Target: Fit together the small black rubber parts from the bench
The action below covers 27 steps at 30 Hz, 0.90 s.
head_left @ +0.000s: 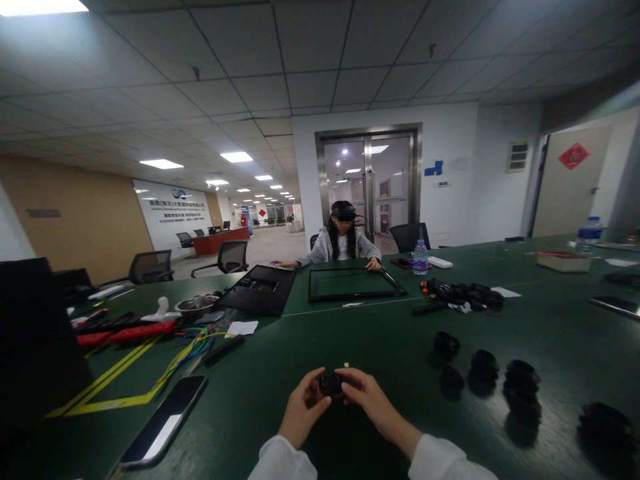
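Between my two hands is a small round black part, held up just over the green table. My left hand grips it from the left with thumb and fingers. From the right, the fingers of my right hand pinch its other side. The exact kind of the part is too dark to make out. To the right, several similar black round parts stand on the table, some of them stacked. A tiny pale piece lies just beyond my hands.
A phone lies at the left, near yellow tape and coloured wires. Across the table a person in a headset sits behind a black frame and a dark panel. A water bottle and a black pile are at right.
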Motion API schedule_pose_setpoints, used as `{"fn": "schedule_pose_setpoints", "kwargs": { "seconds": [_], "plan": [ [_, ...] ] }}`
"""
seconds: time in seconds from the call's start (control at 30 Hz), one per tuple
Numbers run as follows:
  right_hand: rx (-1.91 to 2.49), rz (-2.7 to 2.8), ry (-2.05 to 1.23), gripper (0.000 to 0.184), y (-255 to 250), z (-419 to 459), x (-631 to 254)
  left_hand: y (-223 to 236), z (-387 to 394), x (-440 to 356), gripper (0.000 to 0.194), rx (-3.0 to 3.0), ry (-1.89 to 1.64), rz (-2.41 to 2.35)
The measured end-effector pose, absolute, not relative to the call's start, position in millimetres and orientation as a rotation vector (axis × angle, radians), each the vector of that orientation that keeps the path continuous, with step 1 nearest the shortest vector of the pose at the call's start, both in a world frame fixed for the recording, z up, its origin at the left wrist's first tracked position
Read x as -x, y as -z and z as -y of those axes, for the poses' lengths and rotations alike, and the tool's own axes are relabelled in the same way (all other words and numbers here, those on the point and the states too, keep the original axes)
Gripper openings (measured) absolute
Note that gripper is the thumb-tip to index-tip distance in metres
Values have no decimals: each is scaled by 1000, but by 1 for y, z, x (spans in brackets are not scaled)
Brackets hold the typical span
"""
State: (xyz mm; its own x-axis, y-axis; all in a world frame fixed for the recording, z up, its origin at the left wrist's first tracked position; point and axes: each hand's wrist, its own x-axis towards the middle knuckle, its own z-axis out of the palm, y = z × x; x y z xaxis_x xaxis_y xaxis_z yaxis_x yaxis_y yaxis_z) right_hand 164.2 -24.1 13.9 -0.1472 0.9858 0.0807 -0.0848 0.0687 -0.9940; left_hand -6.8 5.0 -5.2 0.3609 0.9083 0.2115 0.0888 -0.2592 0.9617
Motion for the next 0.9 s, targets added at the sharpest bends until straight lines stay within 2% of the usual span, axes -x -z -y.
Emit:
{"fn": "schedule_pose_setpoints", "kwargs": {
  "seconds": [0.47, 0.7, 0.9],
  "plan": [
    [943, 1310, -1290, 37, -3, 17, -167, 16, -12, 3, 33, -1615, -1048, -927],
    [965, 1379, -1266, 37, -7, 21, -166, 8, -7, 5, 45, -1574, -1126, -955],
    [986, 1408, -1254, 37, -4, 21, -167, 3, -4, 4, 37, -1617, -1102, -985]
  ]
}}
